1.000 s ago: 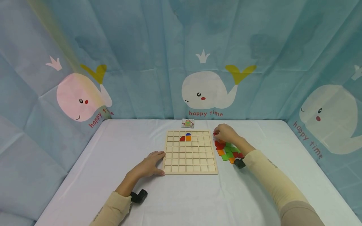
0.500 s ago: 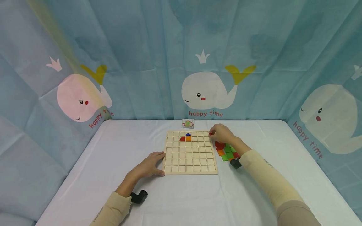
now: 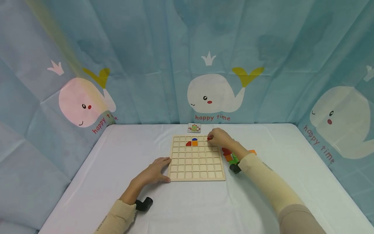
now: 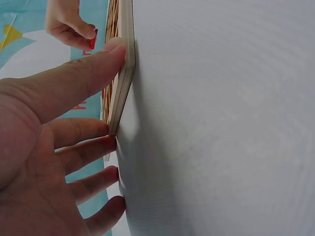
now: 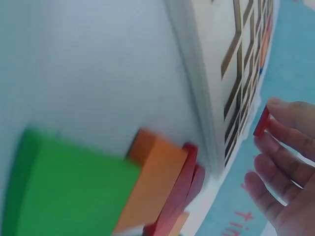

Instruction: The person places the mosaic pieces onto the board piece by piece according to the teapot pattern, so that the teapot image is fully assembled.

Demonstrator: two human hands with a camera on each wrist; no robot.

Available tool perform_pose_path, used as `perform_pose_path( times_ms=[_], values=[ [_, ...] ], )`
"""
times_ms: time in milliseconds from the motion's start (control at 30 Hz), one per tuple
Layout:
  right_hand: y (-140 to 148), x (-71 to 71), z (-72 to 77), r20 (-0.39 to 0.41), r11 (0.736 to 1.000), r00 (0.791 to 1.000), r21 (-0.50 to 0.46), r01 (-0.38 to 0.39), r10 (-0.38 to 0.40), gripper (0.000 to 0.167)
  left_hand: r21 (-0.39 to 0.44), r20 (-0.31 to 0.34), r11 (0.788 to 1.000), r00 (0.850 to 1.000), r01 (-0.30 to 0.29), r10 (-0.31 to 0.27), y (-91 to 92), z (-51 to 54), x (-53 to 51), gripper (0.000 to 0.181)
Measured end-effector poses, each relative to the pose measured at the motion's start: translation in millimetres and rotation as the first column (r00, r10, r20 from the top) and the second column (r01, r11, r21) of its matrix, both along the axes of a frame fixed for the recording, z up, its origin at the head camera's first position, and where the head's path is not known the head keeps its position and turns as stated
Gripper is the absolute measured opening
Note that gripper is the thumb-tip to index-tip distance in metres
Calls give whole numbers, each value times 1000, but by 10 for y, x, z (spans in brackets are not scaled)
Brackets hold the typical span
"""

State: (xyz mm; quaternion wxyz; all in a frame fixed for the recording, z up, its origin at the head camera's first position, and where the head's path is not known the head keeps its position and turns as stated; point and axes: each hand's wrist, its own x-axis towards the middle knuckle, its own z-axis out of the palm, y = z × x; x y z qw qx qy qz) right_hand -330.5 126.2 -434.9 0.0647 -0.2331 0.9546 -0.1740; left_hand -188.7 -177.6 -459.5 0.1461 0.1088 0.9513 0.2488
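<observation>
A wooden grid board (image 3: pixel 198 164) lies on the table. In its upper cells sit a red quarter-round tile (image 3: pixel 188 143), an orange square tile (image 3: pixel 194 143) and a blue half-round tile (image 3: pixel 194 139). My left hand (image 3: pixel 155 170) rests against the board's left side near the front corner. In the left wrist view its thumb (image 4: pixel 93 73) and outstretched fingers touch the edge. Over the board's upper right cells, my right hand (image 3: pixel 221 138) pinches a red tile (image 5: pixel 262 121) between thumb and fingers; the tile's full outline is hidden.
Loose red, orange and green tiles (image 5: pixel 74 187) lie in a pile right of the board, partly covered by the right forearm. A small patterned card (image 3: pixel 194 127) lies behind the board. A whale-print curtain (image 3: pixel 163 81) hangs behind the table.
My right hand has moved left from the tile pile to above the board, carrying the red tile. More of the pile is now behind the forearm. The left hand stays put.
</observation>
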Motion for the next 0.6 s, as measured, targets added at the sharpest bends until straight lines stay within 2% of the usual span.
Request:
perform_pose_path(
  times_ms=[333, 600],
  values=[
    [-220, -26, -71, -35, 997, 997, 42, -64, 66, 22, -4, -4, 1000, 1000, 1, -1, -1, -16, -10, 87],
    [-349, -21, -80, -30, 994, 995, 46, -96, 98, 19, -6, 3, 1000, 1000, -3, 3, -8, -25, -11, 87]
  ],
)
